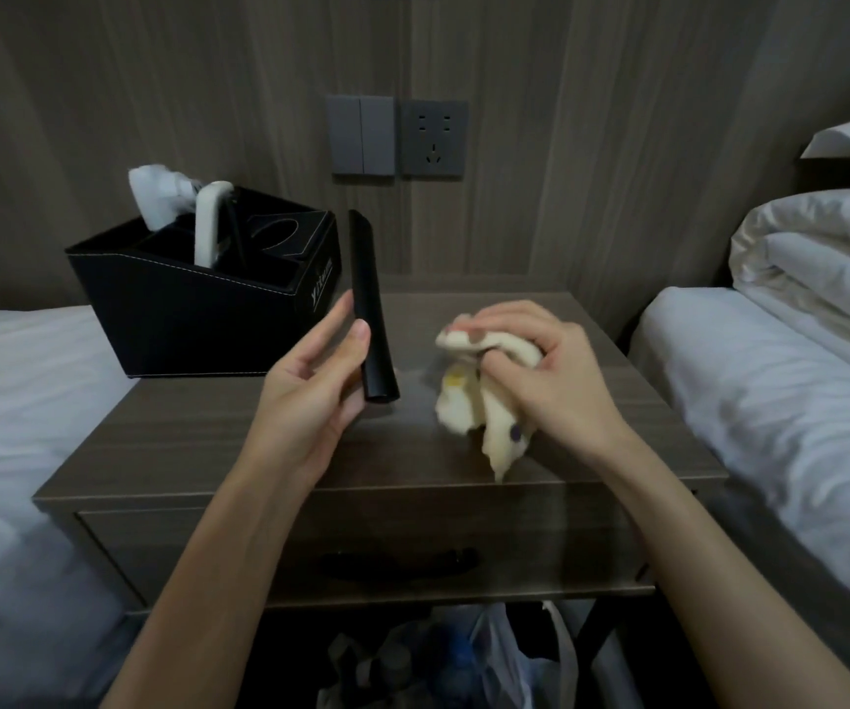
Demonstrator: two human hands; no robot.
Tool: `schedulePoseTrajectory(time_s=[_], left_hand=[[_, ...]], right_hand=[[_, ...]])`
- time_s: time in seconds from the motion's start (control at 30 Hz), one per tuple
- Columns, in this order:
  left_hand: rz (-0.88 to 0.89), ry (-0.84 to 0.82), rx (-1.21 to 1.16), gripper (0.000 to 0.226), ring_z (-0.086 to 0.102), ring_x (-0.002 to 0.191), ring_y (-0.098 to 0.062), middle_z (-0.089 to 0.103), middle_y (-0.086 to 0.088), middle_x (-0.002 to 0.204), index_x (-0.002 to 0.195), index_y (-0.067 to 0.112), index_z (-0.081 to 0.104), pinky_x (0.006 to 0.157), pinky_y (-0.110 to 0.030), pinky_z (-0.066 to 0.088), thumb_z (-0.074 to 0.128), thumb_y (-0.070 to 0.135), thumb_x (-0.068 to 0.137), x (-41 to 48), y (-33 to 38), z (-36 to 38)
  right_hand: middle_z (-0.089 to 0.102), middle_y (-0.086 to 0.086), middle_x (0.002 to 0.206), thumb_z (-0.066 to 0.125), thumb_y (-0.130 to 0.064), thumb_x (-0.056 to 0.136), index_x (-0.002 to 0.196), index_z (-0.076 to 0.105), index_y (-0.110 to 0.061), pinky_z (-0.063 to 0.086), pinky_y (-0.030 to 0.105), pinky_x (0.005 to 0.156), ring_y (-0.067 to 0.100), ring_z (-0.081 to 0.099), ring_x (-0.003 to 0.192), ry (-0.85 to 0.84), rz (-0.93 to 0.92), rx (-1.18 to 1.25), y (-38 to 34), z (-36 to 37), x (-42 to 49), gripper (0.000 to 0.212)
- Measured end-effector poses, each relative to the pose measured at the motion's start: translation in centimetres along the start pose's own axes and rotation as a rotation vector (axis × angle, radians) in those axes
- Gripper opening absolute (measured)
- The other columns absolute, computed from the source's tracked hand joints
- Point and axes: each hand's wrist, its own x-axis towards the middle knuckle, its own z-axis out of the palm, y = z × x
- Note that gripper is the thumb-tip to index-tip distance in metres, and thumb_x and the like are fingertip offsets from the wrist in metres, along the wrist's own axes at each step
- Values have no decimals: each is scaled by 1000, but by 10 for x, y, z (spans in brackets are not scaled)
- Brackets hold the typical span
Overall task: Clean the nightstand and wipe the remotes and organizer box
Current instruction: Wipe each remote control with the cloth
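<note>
My left hand [318,386] holds a black remote [369,299] upright over the brown nightstand [259,447], thumb on its near side and fingers behind it. To its right, my right hand [540,371] grips a bunched cream cloth [468,401] that hangs down and touches the tabletop. The two hands are apart. A black organizer box [197,319] stands at the nightstand's back left corner. It holds a white remote [210,222] standing on end and a white tissue [157,191] sticking out.
White beds flank the nightstand, the left one [13,401] and the right one [770,401] with a folded duvet [821,248]. A switch and socket [397,138] sit on the wall behind. Plastic bags [463,662] lie under the nightstand, below its drawer [397,560].
</note>
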Motion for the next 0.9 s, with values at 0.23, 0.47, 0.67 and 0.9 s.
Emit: schedulePoseTrajectory(time_s=[0.23, 0.47, 0.67, 0.9], left_hand=[[-12, -46, 33, 48, 62, 117, -20, 69, 3, 119, 121, 31, 61, 95, -40, 53, 64, 22, 75, -3, 1, -2], [-30, -91, 43, 45, 65, 112, -20, 71, 0, 116, 119, 33, 63, 99, -48, 49, 64, 20, 76, -5, 0, -4], [-59, -216, 76, 41, 71, 93, -20, 74, -5, 104, 118, 23, 61, 89, -40, 56, 61, 21, 77, -12, -2, 10], [73, -92, 271, 22, 71, 94, -11, 76, -1, 98, 108, 17, 66, 81, -25, 58, 63, 18, 86, -8, -3, 4]], right_hand=[[46, -14, 146, 48, -34, 99, 131, 54, -43, 32, 42, 105, 26, 42, 130, -267, 190, -820, 25, -9, 3, 34], [67, -14, 116, 51, -39, 97, 124, 65, -31, 39, 10, 89, 6, 59, 104, 17, 188, -339, -4, 7, 5, 31], [74, -1, 108, 63, -20, 92, 120, 66, -12, 51, 15, 81, 3, 67, 101, -52, 430, 432, -25, 27, 7, 30], [74, 8, 102, 68, -10, 86, 112, 64, -6, 56, 30, 86, 18, 71, 99, 110, 292, 447, -36, 16, 12, 27]])
